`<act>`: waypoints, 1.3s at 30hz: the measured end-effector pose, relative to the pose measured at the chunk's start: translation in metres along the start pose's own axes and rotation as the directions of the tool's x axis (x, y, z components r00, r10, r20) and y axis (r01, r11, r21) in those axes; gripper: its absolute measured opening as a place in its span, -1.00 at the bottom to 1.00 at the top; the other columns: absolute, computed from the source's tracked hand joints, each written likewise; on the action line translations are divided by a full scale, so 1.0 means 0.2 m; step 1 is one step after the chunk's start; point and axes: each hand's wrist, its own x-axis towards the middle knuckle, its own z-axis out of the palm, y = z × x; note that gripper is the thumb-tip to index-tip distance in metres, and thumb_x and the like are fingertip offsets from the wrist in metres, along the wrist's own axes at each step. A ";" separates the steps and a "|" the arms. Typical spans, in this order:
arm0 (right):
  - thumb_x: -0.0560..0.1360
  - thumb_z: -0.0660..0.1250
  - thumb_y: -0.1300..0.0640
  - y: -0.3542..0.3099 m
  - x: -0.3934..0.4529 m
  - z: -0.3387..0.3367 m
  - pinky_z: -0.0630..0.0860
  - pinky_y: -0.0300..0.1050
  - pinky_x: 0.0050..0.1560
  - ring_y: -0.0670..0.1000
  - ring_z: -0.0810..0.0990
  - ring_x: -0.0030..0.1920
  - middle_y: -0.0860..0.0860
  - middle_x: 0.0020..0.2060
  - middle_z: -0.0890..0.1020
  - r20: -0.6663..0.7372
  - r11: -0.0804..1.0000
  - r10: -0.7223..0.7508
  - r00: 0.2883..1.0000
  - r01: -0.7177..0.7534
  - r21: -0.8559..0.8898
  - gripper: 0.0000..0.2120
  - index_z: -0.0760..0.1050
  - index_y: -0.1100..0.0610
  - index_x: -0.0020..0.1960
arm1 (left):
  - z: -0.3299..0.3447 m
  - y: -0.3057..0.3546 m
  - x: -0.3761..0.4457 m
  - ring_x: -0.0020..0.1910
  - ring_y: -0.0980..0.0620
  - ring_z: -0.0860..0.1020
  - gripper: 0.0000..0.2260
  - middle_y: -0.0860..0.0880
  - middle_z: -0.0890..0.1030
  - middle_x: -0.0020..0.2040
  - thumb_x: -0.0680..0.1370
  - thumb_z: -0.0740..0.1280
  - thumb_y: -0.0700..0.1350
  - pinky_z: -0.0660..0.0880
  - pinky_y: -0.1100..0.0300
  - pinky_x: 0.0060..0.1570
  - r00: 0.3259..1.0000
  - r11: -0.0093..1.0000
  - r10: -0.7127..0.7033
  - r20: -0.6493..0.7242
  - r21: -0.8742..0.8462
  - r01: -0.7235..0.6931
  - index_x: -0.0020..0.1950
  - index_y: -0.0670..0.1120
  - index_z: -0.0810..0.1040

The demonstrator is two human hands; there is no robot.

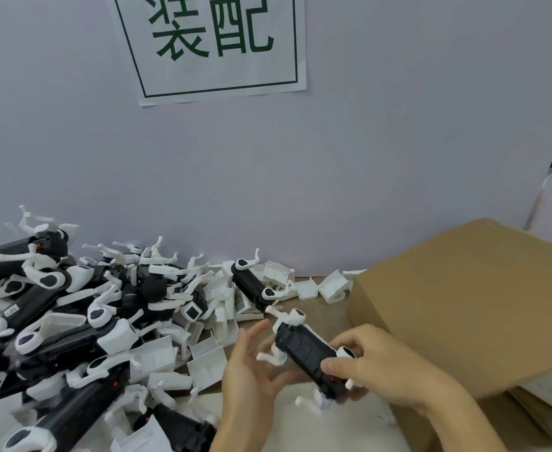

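Black-and-white part (pixel 313 357) is being gripped by the right hand (pixel 382 370) above the table, while the left hand (pixel 252 367) is hovering beside it, fingers spread.

Matt black-and-white plastic part (pixel 310 355), brown cardboard box (pixel 470 305)

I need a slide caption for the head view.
The right hand grips a black plastic body with white arms; the left hand is spread beside it.
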 end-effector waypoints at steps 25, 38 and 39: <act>0.68 0.02 0.17 -0.05 0.14 -0.55 0.50 -0.09 0.09 -0.01 0.70 -0.05 0.18 0.07 0.60 -0.635 0.516 0.188 0.749 0.475 0.713 -0.67 0.38 0.28 0.34 | -0.13 -0.12 0.00 -0.36 0.17 0.42 -0.74 -0.04 0.60 -0.29 0.55 0.24 -0.39 0.33 0.30 -0.30 0.856 0.433 0.429 0.289 0.766 -0.476 -0.17 -0.09 0.59; 0.57 0.26 -0.12 -0.31 0.76 0.46 0.32 0.16 0.27 0.15 0.42 0.28 0.06 0.20 0.49 -0.365 0.762 -0.201 0.909 -0.089 -0.642 -0.64 0.41 0.12 0.21 | -0.14 -0.13 0.02 -0.37 0.19 0.42 -0.76 0.17 0.50 -0.36 0.53 0.19 -0.26 0.34 0.23 -0.33 0.862 0.425 0.373 0.344 0.762 -0.488 -0.19 0.06 0.51; 0.57 0.26 -0.11 -0.31 0.79 0.46 0.31 0.15 0.27 0.15 0.43 0.27 0.06 0.19 0.49 -0.369 0.742 -0.192 0.910 -0.112 -0.661 -0.65 0.42 0.12 0.20 | -0.14 -0.13 0.02 -0.39 0.19 0.40 -0.75 0.18 0.48 -0.38 0.53 0.19 -0.22 0.31 0.24 -0.34 0.863 0.430 0.368 0.347 0.759 -0.489 -0.23 0.10 0.47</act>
